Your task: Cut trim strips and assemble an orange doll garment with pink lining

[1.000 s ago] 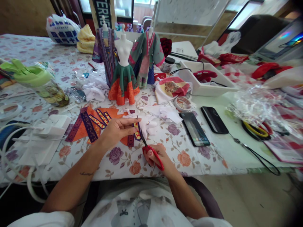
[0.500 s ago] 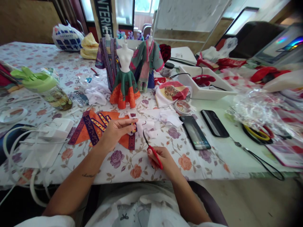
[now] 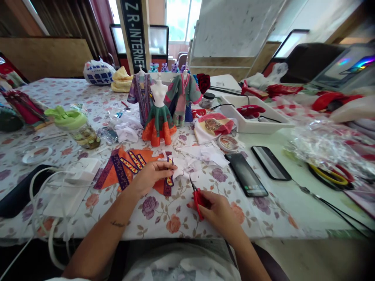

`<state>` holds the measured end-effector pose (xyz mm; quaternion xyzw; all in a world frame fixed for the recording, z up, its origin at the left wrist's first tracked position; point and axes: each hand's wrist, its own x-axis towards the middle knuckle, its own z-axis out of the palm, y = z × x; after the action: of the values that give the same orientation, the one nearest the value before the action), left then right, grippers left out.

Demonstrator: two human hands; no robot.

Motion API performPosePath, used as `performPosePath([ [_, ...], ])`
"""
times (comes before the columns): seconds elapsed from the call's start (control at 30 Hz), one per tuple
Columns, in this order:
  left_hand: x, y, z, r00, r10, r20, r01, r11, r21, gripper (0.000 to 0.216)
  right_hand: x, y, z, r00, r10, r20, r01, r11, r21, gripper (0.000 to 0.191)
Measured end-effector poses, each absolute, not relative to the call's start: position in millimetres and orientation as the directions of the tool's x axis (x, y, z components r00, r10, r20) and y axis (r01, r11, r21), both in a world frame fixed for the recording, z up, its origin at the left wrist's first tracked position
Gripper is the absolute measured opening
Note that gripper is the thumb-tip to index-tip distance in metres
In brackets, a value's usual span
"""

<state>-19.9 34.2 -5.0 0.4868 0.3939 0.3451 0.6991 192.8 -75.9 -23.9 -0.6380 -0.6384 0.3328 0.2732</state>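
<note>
The right hand [image 3: 215, 210] is closed firmly around a small pair of red-handled scissors [image 3: 198, 201]. Their thin dark blades point up and to the left and look shut, though they are too fine to be sure. The tips stop just short of a crumpled white fabric scrap [image 3: 183, 168]. The left hand [image 3: 152, 176] pinches that scrap, thumb and fingers together, beside a narrow strip of purple-and-gold woven trim [image 3: 169, 180]. Both lie near the front edge of a floral tablecloth [image 3: 181, 234], in front of the person.

Just left of the left hand lies an orange fabric panel with dark purple bands [image 3: 125, 168]. Beyond it stands a white mannequin torso in a green-and-orange skirt [image 3: 159, 128], flanked by a purple robe [image 3: 141, 95] and a green robe [image 3: 181, 101]. To the right are loose white paper-like offcuts [image 3: 205, 154], a round spool [image 3: 227, 143] and two black smartphones [image 3: 246, 175] [image 3: 271, 163]. A white power adapter [image 3: 84, 171] and a green-lidded glass jar [image 3: 77, 130] sit on the left.
</note>
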Motion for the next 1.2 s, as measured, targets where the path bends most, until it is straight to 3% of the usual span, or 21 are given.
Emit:
performPosePath([
  [0.23,-18.6,29.4,1.0,0.405,0.896,-0.183,-0.117,0.249,0.961,0.022,191.1,-77.3,-31.8,0.063,0.998,0.025,0.737,-0.03,-0.676,0.024],
  [0.33,-19.1,28.4,2.0,0.403,0.901,-0.159,-0.086,0.211,0.974,0.022,188.4,-77.7,-31.0,0.123,0.991,0.06,0.694,-0.043,-0.719,0.02],
  [0.4,-19.9,28.5,2.5,0.407,0.901,-0.153,-0.078,0.201,0.976,0.023,183.0,-78.4,-26.8,0.138,0.99,-0.002,0.552,-0.078,-0.83,0.025],
  [0.5,-21.2,28.4,4.9,0.417,0.893,-0.168,-0.089,0.224,0.971,0.028,171.4,-78.9,-20.4,0.006,0.982,-0.19,0.173,-0.188,-0.967,0.038],
  [0.57,-21.7,27.6,7.8,0.438,0.876,-0.202,-0.096,0.269,0.958,0.032,164.6,-78.8,-19.7,-0.111,0.963,-0.244,-0.023,-0.248,-0.968,0.045],
  [0.67,-22.0,26.0,12.4,0.485,0.842,-0.236,-0.124,0.334,0.934,0.036,159.3,-79.0,-23.6,-0.223,0.954,-0.199,-0.142,-0.234,-0.962,0.053],
  [0.8,-22.0,24.3,14.9,0.512,0.823,-0.246,-0.145,0.366,0.919,0.039,157.4,-80.8,-27.8,-0.316,0.934,-0.166,-0.144,-0.22,-0.965,0.056],
  [1.03,-20.1,23.4,12.5,0.515,0.828,-0.223,-0.11,0.322,0.94,0.042,152.9,-80.0,-28.7,-0.319,0.928,-0.194,-0.189,-0.262,-0.946,0.056],
  [1.2,-18.6,23.1,11.2,0.463,0.864,-0.197,-0.087,0.266,0.96,0.043,155.1,-76.2,-29.6,-0.269,0.939,-0.213,-0.128,-0.254,-0.959,0.054],
])
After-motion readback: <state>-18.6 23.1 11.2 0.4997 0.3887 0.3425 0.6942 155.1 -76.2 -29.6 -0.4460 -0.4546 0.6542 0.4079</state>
